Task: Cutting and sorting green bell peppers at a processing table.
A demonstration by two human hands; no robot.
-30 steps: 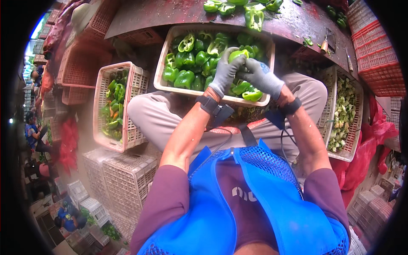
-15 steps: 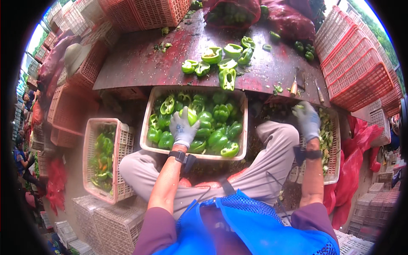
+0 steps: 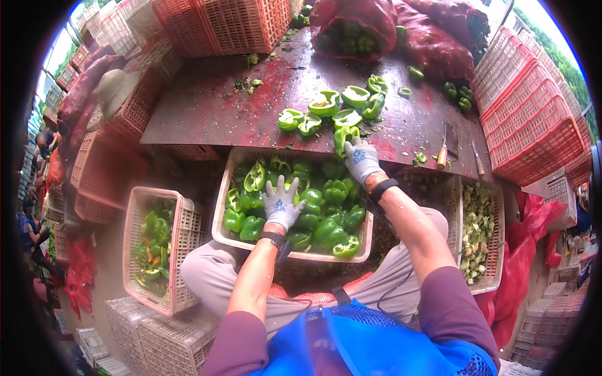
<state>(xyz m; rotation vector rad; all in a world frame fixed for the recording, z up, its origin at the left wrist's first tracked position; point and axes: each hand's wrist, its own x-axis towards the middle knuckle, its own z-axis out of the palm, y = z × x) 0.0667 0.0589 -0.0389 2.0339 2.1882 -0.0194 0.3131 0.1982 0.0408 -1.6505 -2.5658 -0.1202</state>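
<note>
My left hand (image 3: pixel 282 204), in a grey work glove, lies with spread fingers over green bell peppers (image 3: pixel 329 230) in a pale crate (image 3: pixel 291 250) between my legs. It holds nothing that shows. At the table's front edge, my gloved right hand (image 3: pixel 362 156) has its fingers closed against the right side of a bell pepper half (image 3: pixel 344 138); the thumb is hard to see. Several more cut bell pepper halves (image 3: pixel 324 103), hollow side showing, lie just beyond it on the table.
On the dark red-stained table (image 3: pixel 213 113), two knives (image 3: pixel 443 153) lie at the right edge. Red mesh sacks (image 3: pixel 354 28) and stacked crates (image 3: pixel 530 113) stand around it. A crate of trimmings (image 3: pixel 480 235) is at my right, another pepper crate (image 3: pixel 150 241) at my left.
My right hand has swung left from above the trimmings crate to the pepper half at the table edge. My left hand has let go of a light green piece and spread its fingers.
</note>
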